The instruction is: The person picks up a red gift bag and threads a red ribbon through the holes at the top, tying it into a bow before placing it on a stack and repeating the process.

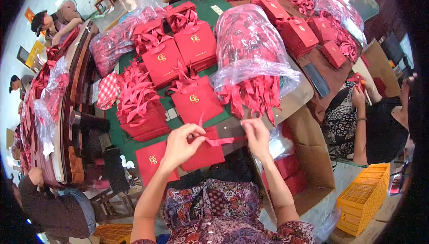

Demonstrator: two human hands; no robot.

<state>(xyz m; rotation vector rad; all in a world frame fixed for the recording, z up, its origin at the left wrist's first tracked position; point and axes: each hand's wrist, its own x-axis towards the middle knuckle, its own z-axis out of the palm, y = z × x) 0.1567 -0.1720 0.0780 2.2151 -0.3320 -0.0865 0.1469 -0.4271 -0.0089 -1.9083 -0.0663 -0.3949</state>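
A red paper gift bag (205,158) lies in front of me at the table's near edge. Over it, my left hand (183,145) is closed in a pinch on a red ribbon (220,142), whose loose tail stretches to the right. To the right of the bag, my right hand (258,139) is raised with thumb and fingers pinched together; what is between the fingertips is too small to make out. Another flat red bag (152,160) lies under my left wrist, and a red bag with a gold emblem (196,100) lies just beyond my hands.
Stacked red bags with ribbons (142,118) stand at left. A clear plastic sack (252,38) full of ribboned bags lies ahead. An open cardboard box (308,154) is at my right, a yellow crate (364,199) beyond it. Several people work around the tables.
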